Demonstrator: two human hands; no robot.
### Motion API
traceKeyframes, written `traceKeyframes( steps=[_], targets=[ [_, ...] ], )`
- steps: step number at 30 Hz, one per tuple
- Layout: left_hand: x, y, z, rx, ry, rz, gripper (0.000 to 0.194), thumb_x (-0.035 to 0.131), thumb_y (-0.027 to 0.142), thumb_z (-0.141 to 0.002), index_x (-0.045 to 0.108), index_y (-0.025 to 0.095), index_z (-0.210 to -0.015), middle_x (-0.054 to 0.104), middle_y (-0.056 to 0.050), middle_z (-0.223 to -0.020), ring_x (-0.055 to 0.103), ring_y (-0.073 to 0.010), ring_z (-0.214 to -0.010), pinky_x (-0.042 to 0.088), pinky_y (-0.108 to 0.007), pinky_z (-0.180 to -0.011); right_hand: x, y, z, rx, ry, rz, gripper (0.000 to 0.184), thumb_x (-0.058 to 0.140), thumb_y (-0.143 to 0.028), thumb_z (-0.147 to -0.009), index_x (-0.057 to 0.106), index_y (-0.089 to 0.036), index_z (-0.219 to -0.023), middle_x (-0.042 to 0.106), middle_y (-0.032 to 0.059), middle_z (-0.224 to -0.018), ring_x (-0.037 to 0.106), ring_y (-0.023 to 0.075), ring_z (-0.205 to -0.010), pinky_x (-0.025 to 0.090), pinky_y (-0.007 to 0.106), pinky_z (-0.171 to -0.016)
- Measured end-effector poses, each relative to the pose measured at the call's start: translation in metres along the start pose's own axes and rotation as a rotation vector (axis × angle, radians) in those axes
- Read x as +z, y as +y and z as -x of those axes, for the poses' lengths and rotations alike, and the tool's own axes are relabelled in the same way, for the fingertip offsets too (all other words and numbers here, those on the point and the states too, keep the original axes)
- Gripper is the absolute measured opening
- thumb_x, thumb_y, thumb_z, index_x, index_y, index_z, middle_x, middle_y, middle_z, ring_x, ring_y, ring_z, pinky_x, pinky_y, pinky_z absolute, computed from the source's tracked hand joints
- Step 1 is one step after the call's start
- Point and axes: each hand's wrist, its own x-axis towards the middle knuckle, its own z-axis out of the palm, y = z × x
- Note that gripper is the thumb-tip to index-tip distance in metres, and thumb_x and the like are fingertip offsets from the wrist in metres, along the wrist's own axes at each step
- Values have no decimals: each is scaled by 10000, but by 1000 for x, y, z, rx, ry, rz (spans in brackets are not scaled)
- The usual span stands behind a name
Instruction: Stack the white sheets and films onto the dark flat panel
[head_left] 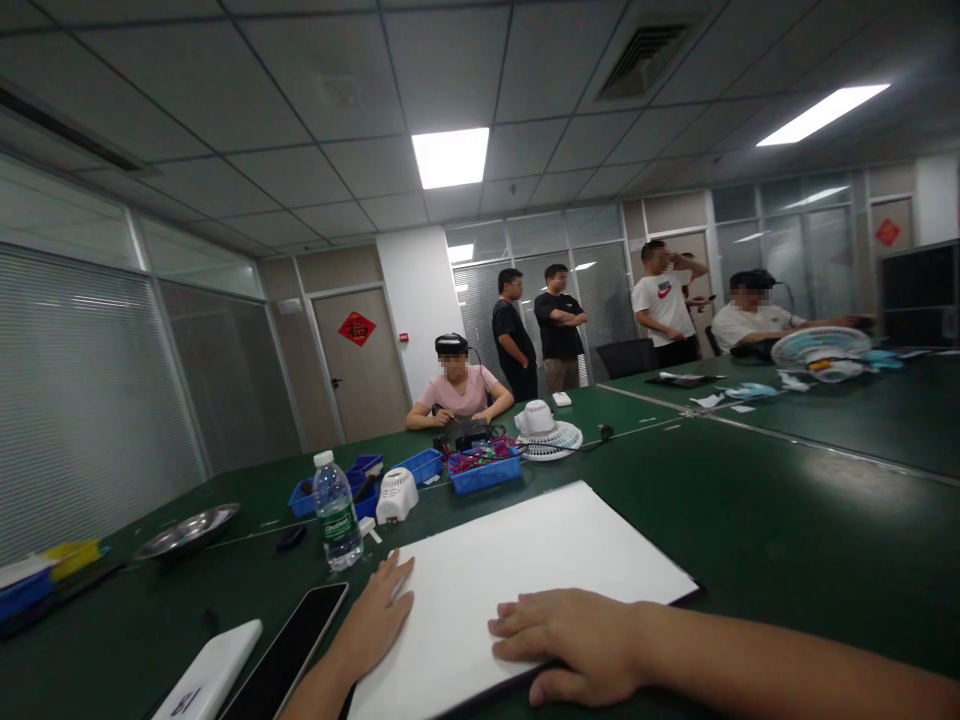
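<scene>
A large white sheet (517, 560) lies on the green table in front of me, with a dark edge showing beneath its right and near sides. My left hand (379, 610) rests on the sheet's left edge, fingers stretched forward. Across the near right part of the sheet lies my right hand (570, 635), palm down, its fingers pointing left and its thumb apart. Neither hand holds anything. Left of my left hand are a dark-screened phone (289, 655) and a white power bank or similar slab (210, 670).
Beyond the sheet stand a water bottle (337, 515), a white plastic housing (397, 495), a blue bin (486, 475) of wires and a white fan part (551, 440). A metal tray (187, 530) lies left. A person in pink (466, 390) sits opposite; several others are behind.
</scene>
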Motion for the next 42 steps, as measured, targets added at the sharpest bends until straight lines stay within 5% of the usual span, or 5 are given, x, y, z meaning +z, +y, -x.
traceKeyframes(
  steps=[7, 15, 21, 29, 42],
  targets=[
    [5, -10, -4, 14, -8, 26, 607, 536, 472, -861, 559, 183, -1393, 370, -98, -1596, 202, -308, -1512, 101, -489, -1248, 2, 5, -1, 97, 108, 202, 638, 635, -528, -874, 507, -250, -1434, 527, 112, -1468, 438, 317, -1385, 305, 525, -1163],
    [-2, -12, -9, 8, 27, 177, 411, 612, 423, -929, 591, 221, -1286, 502, -89, -1495, 442, -293, -1388, 299, -602, -1159, 4, -12, -6, -416, 359, 907, 259, 539, -273, -937, 669, -193, -1146, 731, 38, -1168, 702, 150, -793, 438, 258, -453],
    [-26, -3, -7, -31, 54, 297, 347, 645, 417, -908, 652, 186, -1167, 629, -75, -1343, 578, -270, -1245, 427, -546, -1074, -32, -12, 2, -528, 407, 1017, 254, 562, -236, -922, 695, -131, -1112, 710, 90, -1212, 702, 176, -854, 500, 275, -545],
    [-30, 30, 10, -3, 29, 377, 646, 803, 468, -644, 694, 234, -1235, 643, -73, -1380, 538, -350, -1327, 346, -480, -1173, -65, 11, 22, -298, 560, 948, 351, 447, -144, -971, 572, -146, -1299, 696, 127, -1224, 653, 200, -1075, 527, 351, -848],
    [-27, 37, 6, 19, 29, 371, 685, 710, 558, -709, 668, 164, -1268, 640, -99, -1377, 566, -325, -1303, 379, -450, -1157, -67, 12, 13, -45, 632, 935, 201, 463, -176, -976, 661, -171, -1005, 614, 35, -800, 550, 130, -653, 399, 254, -565]
  ],
)
